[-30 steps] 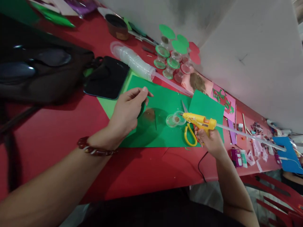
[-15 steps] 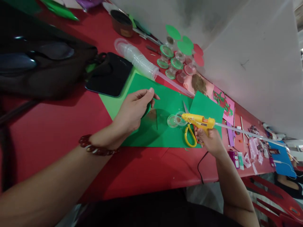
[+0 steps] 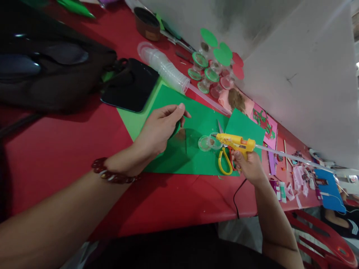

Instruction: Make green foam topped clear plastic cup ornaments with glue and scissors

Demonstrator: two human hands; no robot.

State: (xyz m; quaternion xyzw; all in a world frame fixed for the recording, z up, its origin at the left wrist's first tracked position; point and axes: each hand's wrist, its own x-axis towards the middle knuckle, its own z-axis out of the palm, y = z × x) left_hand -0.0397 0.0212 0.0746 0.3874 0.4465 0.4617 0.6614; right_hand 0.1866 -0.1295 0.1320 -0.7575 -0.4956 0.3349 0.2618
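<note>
My right hand [image 3: 249,168] is wrapped round the grip of a yellow hot glue gun [image 3: 234,142], with a long clear glue stick [image 3: 288,155] trailing from its back. The nozzle points left, over clear plastic cups [image 3: 206,143] joined end to end on a green sheet [image 3: 193,160]. Scissors [image 3: 224,160] with yellow and red handles lie under the gun. Left of the cups, my left hand [image 3: 161,129] hovers over the sheet with fingers pinched together. A dark green curved piece [image 3: 174,130], apparently paper, shows beneath its fingers, mostly hidden.
Stacked clear cups [image 3: 168,71] lie behind the sheet, near a black phone-like slab [image 3: 134,86]. Several cup pairs with green and red discs [image 3: 210,74] stand by the wall. A dark bag [image 3: 56,67] sits at left. A cord [image 3: 235,201] hangs over the table edge.
The view has shifted very slightly. Both hands keep nearly the same position, the glue gun still over the joined cups.
</note>
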